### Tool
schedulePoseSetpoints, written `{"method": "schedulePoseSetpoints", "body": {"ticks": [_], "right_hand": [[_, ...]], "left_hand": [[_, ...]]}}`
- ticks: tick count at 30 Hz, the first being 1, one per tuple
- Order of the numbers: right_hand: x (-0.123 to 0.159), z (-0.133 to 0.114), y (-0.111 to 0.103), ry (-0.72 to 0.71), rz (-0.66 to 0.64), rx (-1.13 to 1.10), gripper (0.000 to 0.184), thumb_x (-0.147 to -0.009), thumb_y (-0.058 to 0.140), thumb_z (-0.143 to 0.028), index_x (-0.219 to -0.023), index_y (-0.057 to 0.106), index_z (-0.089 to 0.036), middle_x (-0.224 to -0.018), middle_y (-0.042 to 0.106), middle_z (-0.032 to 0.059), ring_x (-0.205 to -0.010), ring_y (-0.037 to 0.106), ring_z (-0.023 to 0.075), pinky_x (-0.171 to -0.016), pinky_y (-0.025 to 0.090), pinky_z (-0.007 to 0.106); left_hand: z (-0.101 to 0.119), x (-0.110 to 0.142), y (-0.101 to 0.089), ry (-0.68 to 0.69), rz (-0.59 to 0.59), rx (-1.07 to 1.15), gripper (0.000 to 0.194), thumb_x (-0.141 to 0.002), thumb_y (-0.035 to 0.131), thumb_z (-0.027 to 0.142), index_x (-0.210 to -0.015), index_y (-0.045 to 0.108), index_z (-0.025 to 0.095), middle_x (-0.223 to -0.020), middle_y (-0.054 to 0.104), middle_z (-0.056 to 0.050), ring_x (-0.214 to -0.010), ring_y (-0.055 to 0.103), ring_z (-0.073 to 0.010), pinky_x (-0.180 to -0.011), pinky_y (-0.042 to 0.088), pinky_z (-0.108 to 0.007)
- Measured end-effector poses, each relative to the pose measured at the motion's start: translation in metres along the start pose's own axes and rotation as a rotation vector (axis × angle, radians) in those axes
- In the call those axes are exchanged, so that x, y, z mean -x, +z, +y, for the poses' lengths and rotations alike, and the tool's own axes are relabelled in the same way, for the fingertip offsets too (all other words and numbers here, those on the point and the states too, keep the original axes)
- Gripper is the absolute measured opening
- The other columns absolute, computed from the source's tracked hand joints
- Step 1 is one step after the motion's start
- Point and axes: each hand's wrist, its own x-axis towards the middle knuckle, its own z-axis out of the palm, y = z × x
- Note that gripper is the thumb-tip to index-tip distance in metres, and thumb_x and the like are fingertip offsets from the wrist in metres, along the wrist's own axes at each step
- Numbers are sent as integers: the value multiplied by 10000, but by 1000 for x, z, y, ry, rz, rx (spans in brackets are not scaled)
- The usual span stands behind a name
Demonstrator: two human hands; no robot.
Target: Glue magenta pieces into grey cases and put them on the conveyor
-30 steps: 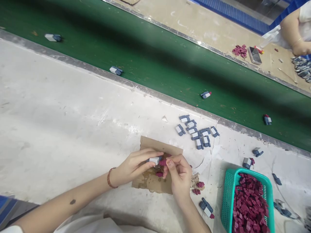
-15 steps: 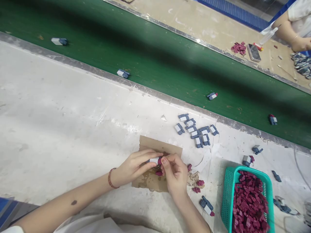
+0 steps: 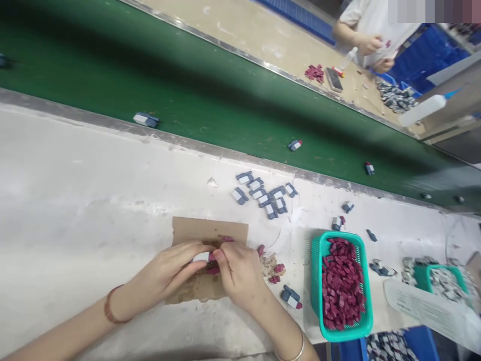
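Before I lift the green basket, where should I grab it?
Probably its rim, midway along both long sides, coming from above: the basket stands upright, the rim makes a lip, and with loose maroon pieces inside, opposite holds should keep it level.

I am wearing the camera on my head; it is looking forward and down, covering my left grip (image 3: pixel 175 267) and right grip (image 3: pixel 242 273) at close range. It is framing the white surface (image 3: pixel 93 190) nearest, the green belt (image 3: pixel 225 113) slanting beyond, and the tan surface (image 3: pixel 233 30) farther off.
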Motion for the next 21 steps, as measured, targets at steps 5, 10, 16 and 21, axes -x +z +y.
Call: {"method": "schedulePoseSetpoints", "body": {"ticks": [5, 10, 16, 21], "right_hand": [[24, 8, -51, 131, 78, 25, 425, -1024, 304, -320, -699, 553, -209, -628, 570, 6, -589, 539, 148, -568, 391, 251], [83, 45, -119, 593, 382, 365, 224, -936, 444, -325, -855, 615, -204, -834, 651, 69, -784, 610, 223, -686, 443, 317], [118, 84, -135, 781, 173, 526, 225, -834, 468, -313, -822, 670, -214, -871, 694, 98, -777, 645, 263, -671, 464, 359], [118, 97, -133, 795, 191, 491, 232, -789, 473, -339, -743, 661, -211, -822, 697, 122, -740, 656, 273, -675, 479, 369]], "left_hand": [[-4, -19, -7, 88, 25, -8, 340, -976, 453, 366, -1275, 593, 287, -1127, 703, -47, -964, 684, -216, -856, 552, -297], [-23, -72, -38, -66, 206, -87, 346, -915, 524, 460, -1180, 642, 271, -1124, 685, -50, -1017, 632, -257, -912, 510, -351], [-59, -152, -62, -209, 291, -345, 446, -899, 469, 415, -1178, 623, 103, -1134, 662, -144, -1058, 547, -302, -992, 404, -442], [-86, -185, -67, -187, 282, -428, 431, -891, 465, 322, -1203, 603, 59, -1195, 640, -171, -1152, 499, -304, -1022, 374, -418]]}}
